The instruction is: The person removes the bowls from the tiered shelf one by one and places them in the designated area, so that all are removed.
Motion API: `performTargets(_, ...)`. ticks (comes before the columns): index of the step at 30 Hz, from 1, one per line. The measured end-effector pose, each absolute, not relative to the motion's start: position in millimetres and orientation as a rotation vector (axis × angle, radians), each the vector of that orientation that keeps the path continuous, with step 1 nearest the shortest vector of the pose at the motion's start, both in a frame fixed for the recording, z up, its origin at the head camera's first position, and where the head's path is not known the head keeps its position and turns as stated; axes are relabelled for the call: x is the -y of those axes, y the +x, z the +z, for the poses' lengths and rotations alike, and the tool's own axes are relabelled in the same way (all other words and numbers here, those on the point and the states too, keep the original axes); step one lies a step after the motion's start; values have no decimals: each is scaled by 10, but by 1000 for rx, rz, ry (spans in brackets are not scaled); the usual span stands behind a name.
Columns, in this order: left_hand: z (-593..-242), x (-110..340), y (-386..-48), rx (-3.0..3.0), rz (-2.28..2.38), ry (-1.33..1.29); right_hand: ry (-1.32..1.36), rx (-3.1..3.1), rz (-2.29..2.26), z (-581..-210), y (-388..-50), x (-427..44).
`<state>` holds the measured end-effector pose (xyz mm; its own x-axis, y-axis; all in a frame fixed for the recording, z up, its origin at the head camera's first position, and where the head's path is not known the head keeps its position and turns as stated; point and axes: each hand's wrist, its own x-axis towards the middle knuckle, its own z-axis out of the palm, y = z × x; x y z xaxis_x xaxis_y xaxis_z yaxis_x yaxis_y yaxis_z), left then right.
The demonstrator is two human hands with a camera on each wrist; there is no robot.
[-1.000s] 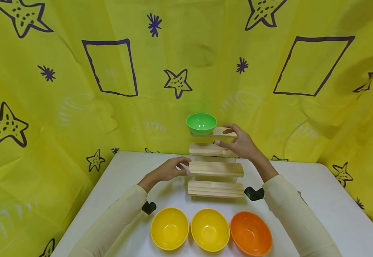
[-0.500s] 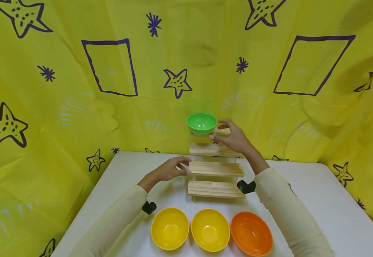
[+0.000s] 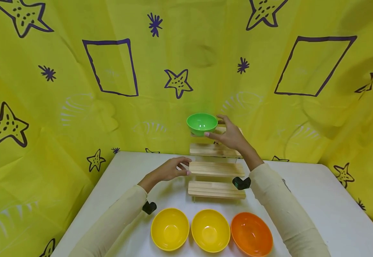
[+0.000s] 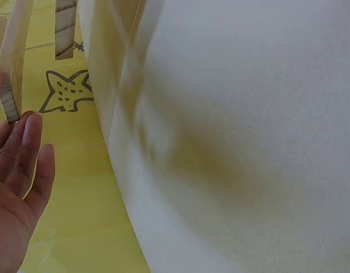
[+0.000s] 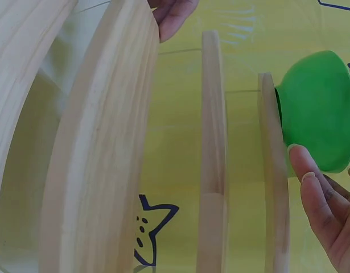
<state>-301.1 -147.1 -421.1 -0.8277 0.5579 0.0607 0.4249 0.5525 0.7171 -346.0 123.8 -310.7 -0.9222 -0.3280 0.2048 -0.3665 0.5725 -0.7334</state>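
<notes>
A green bowl (image 3: 202,124) sits upright at the left end of the top board of a tiered wooden display stand (image 3: 217,169). Thumb and fingers of my right hand (image 3: 232,136) are spread at the bowl's right side. In the right wrist view, fingertips (image 5: 300,156) come right up to the bowl's wall; whether they touch it I cannot tell. My left hand (image 3: 168,169) holds the left end of a middle board, thumb on one side and fingers on the other. That board end (image 4: 11,102) also shows in the left wrist view.
Two yellow bowls (image 3: 169,229) and an orange bowl (image 3: 252,234) stand in a row on the white table (image 3: 302,200), in front of the stand. A yellow sheet (image 3: 202,85) with starfish drawings hangs behind and at both sides.
My right hand has moved left along the top board, from its right part to the green bowl's side. The left hand, stand and bowls stay where they were.
</notes>
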Motion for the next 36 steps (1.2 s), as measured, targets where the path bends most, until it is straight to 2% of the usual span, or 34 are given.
performTargets(36,-4175,1459,-3012,-2603,1125,784,630,2702,1491,-3105,-3641,-922)
